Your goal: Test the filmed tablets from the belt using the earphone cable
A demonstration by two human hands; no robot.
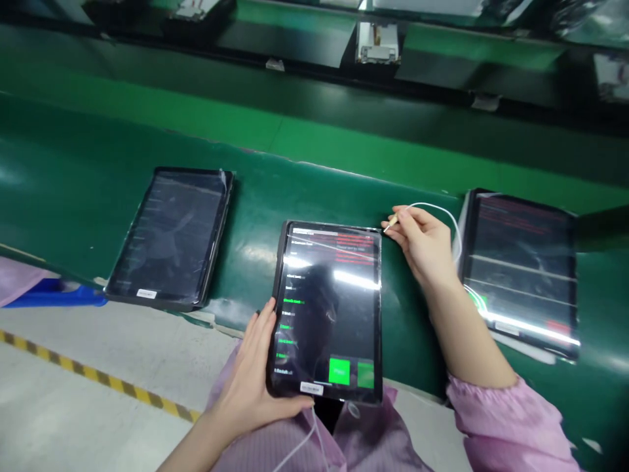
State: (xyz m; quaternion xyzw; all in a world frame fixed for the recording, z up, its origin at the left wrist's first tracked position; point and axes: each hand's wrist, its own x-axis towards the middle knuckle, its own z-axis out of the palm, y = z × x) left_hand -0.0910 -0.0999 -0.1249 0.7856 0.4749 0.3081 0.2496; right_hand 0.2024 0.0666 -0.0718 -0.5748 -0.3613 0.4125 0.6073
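A tablet [329,314] with a lit test screen lies tilted at the table's near edge, film over its glass. My left hand [255,373] grips its lower left corner, fingers along the side and thumb at the bottom edge. At the upper right corner, my right hand [422,239] pinches a small yellowish plug [394,220] on a white cable [449,213]. The plug's thin tip points at the tablet's corner; whether it touches I cannot tell. Green and white lines of text run down the screen's left side, red text at the top right, with green buttons [339,372] below.
A dark-screened tablet [171,236] lies to the left; another tablet [521,262] with red text lies on the right, under a bright reflection. Behind the green table [260,190] runs a lower line carrying a white device part [377,44]. White cables [314,432] hang over my lap.
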